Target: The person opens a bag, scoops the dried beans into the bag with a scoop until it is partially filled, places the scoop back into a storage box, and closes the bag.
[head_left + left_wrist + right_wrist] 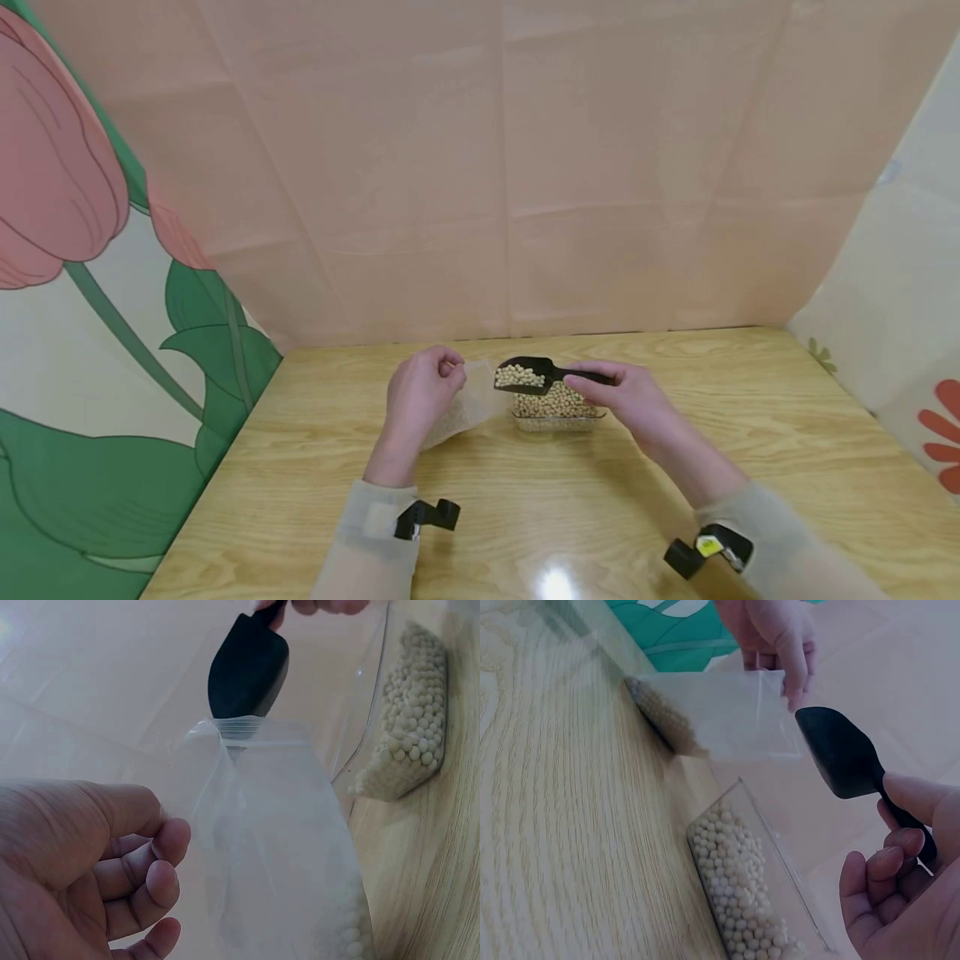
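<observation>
— What's the picture from where you stand?

— A person at a wooden surface (300,467) hemmed by cloth walls at the back and both sides. A clear container (558,418) of pale beans (555,403) sits mid-surface, still well filled; a clear bag (468,406) leans just left of it, with only a shallow layer of beans at its bottom. I'd judge the transfer early, most of it left.

— And the hands?

— The left hand (420,398) pinches the bag's top edge between curled fingers (791,652), holding the mouth up. The right hand (630,398) grips the handle of a black scoop (525,375), loaded with beans and poised above the container, just beside the bag's mouth.

— Room to move?

— Bare wood stretches toward the near edge and both sides; the back wall stands well behind the container. The tight spot is the narrow bag mouth against the scoop's lip.
</observation>
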A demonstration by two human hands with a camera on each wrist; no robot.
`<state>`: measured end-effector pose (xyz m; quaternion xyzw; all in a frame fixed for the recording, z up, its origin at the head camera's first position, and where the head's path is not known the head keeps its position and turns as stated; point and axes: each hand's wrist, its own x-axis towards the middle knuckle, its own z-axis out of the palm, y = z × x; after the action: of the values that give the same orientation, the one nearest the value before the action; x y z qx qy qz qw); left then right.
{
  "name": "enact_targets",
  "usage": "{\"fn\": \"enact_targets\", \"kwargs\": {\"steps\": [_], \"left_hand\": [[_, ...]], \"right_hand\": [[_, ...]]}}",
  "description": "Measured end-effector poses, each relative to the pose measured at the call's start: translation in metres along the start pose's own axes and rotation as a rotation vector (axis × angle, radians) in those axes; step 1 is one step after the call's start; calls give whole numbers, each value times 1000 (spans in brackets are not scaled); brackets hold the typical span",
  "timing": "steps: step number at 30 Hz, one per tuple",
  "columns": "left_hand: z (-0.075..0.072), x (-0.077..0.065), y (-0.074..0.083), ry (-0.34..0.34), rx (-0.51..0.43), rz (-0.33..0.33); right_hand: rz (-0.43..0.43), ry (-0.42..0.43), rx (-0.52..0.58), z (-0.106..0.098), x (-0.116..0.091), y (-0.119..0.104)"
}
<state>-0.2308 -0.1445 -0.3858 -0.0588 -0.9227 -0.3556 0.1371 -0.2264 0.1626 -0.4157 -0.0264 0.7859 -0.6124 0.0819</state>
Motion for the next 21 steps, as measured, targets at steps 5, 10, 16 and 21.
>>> {"fn": "enact_targets", "kwargs": {"steps": [5, 10, 16, 21], "left_hand": [[0, 0, 0, -6, -6, -2], [-1, -1, 1, -15, -10, -3], [-1, -1, 1, -10, -6, 5], [-1, -1, 0, -6, -2, 3]], "right_hand": [[-26, -5, -26, 11, 2, -4], [-63, 3, -70, 20, 4, -8], [-110, 2, -181, 29, 6, -15], [-178, 12, -315, 33, 7, -21]]}}
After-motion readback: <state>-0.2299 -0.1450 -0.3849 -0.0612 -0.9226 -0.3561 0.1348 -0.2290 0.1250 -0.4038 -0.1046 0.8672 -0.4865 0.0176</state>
